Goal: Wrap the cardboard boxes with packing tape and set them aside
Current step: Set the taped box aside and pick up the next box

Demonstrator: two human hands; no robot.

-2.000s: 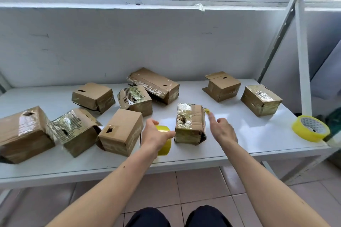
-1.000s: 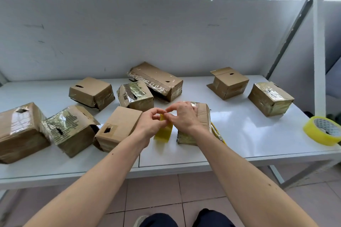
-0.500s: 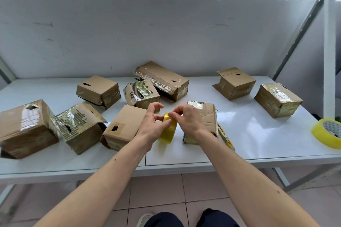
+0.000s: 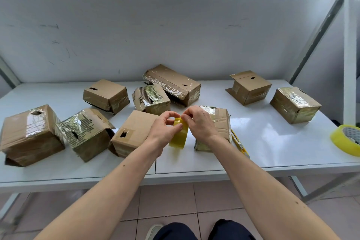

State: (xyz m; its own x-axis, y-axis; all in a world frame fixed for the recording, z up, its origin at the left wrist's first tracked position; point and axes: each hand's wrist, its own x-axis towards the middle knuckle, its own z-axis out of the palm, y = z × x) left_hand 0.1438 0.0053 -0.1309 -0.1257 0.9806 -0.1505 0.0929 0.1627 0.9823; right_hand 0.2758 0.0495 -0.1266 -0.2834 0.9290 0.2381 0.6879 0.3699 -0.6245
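Note:
A yellow tape roll stands on edge between my hands above the white table. My left hand grips the roll from the left. My right hand pinches at the roll's top rim with thumb and fingertips. Directly behind my right hand sits a tape-wrapped cardboard box. A plain cardboard box lies just left of my left hand. Several more boxes, some shiny with tape, are spread over the table.
A yellow utility knife lies right of the wrapped box. A second yellow tape roll sits at the table's right edge. White shelf posts rise at the right, with a shelf overhead and a wall close behind.
My right hand left the box's right side, where the knife now lies, and joined my left hand on the tape roll. Both hands now work at the roll's top rim.

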